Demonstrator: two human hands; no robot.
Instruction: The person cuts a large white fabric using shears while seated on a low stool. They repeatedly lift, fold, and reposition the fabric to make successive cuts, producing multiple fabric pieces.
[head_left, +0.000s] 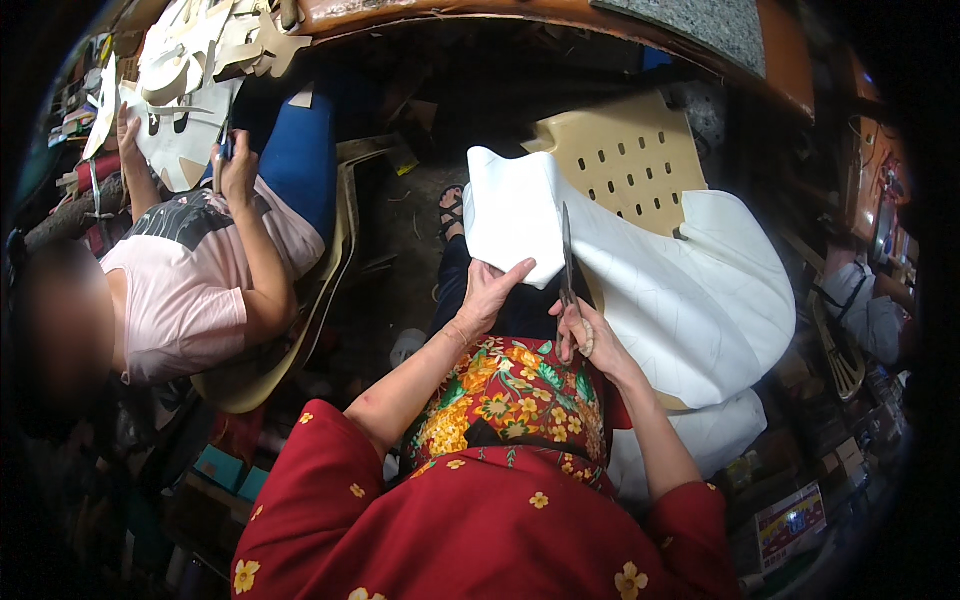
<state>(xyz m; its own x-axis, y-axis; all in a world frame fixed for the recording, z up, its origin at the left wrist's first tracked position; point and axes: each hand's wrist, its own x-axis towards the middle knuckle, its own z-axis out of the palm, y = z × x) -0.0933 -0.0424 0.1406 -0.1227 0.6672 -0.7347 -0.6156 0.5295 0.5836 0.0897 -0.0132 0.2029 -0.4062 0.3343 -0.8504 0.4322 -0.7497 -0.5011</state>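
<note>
My left hand [490,297] grips the near edge of a white sheet [515,210], thumb on top and fingers beneath. From there the sheet, which looks like leather or vinyl with faint drawn lines, spreads right over a tan plastic chair and hangs in broad folds. In my right hand [583,333] is a pair of dark metal scissors [568,262], the fingers wrapped round the handles. Its blades point away from me along the right edge of the held part of the sheet. Whether the blades are parted is hard to see.
The tan chair [635,155] with slots stands ahead on the right. On the left sits another person in a pink shirt [180,285], holding scissors and a pale piece. Cut pale pieces [185,45] lie piled at the far left. An orange-edged table [450,12] runs along the back.
</note>
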